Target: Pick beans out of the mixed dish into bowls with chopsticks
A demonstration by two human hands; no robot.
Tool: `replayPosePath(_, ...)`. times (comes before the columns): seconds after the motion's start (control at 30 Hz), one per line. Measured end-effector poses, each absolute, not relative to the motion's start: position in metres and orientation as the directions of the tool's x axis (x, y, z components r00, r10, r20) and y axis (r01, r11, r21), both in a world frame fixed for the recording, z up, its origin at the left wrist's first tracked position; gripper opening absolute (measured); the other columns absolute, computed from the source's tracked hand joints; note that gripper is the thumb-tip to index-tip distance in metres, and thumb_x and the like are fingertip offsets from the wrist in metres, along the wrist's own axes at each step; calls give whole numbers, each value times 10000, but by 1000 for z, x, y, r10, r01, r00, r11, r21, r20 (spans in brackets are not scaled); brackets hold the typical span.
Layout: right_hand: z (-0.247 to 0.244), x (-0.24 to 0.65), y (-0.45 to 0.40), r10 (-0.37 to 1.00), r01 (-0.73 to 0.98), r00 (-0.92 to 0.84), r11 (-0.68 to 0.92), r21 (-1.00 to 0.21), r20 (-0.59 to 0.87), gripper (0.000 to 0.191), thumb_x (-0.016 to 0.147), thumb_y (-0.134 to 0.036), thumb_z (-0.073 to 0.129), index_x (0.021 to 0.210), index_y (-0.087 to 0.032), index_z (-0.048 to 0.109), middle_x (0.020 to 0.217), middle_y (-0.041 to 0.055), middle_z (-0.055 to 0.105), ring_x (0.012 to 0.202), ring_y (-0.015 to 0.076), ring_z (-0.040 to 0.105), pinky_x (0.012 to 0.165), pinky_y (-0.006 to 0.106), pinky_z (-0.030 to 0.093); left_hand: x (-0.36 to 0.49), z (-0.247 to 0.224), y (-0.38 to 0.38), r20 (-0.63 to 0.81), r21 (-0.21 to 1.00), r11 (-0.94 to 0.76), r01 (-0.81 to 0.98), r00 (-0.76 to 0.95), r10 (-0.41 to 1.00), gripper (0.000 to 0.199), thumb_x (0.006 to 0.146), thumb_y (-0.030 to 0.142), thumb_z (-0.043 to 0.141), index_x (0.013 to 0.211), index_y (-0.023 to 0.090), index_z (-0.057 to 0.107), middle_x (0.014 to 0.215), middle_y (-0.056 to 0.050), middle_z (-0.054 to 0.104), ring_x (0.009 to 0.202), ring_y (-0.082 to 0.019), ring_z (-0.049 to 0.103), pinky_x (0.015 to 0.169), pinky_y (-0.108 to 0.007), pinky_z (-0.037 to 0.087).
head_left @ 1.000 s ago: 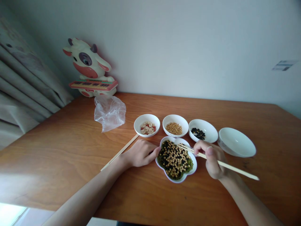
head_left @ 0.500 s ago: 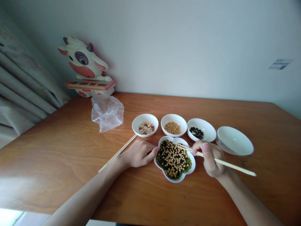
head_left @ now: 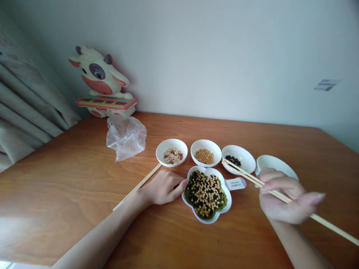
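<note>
My left hand (head_left: 167, 188) rests on the table with fingers curled, its thumb gripping the left rim of a flower-shaped dish (head_left: 227, 192). Soybeans, black beans and green mung beans fill the dish, and its labelled handle (head_left: 236, 184) points right. Slightly blurred, my right hand (head_left: 286, 194) is closed around a pair of chopsticks (head_left: 246, 173). Their tips hover by the front rim of a white bowl with black beans (head_left: 244, 158); I see nothing between them. Behind my right hand, another white bowl (head_left: 276, 164) is partly hidden.
A bowl of soybeans (head_left: 206, 143) and a bowl of pale and reddish flat pieces (head_left: 171, 142) stand behind the dish. Another pair of chopsticks (head_left: 140, 184) lies left, partly under my left forearm. Further back are a clear plastic bag (head_left: 126, 136) and a cow toy keyboard (head_left: 103, 89).
My right hand has drawn the chopsticks out of the flower-shaped dish, moving right and turning over, which uncovers the dish's handle. My left hand keeps its place at the rim.
</note>
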State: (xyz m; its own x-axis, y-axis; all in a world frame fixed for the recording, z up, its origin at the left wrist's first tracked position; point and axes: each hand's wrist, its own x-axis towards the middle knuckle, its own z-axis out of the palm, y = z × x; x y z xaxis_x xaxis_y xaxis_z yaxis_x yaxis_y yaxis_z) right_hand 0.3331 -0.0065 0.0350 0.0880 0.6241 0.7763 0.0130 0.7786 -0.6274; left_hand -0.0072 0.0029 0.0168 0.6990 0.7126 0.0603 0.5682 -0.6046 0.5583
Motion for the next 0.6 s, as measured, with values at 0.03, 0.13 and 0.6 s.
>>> replayPosePath(0.03, 35, 331, -4, 626, 22, 126, 774, -633, 770, 715, 1079, -642, 288, 711, -248, 757, 613, 56, 639, 576, 253, 608, 629, 436, 483, -7, 17, 3, 63, 557, -606, 568, 699, 712, 504, 1148, 393, 287, 726, 180, 461, 741, -32, 646, 613, -125, 489, 659, -295, 349)
replayPosePath(0.13, 32, 320, 5, 711, 72, 180, 680, -730, 680, 681, 1053, -700, 319, 756, -244, 729, 743, 85, 677, 722, 289, 662, 649, 430, 498, -7, 17, 3, 64, 551, -612, 567, 702, 709, 503, 1148, 392, 285, 726, 181, 460, 741, -32, 641, 621, -127, 503, 659, -299, 347)
replayPosePath(0.6, 15, 310, -17, 832, 190, -381, 497, -847, 403, 680, 1107, -623, 201, 783, -214, 637, 735, 53, 617, 693, 222, 567, 658, 370, 389, -7, 15, 2, 71, 561, -599, 571, 688, 722, 500, 1146, 396, 297, 722, 180, 451, 717, -20, 617, 599, -122, 451, 656, -293, 340)
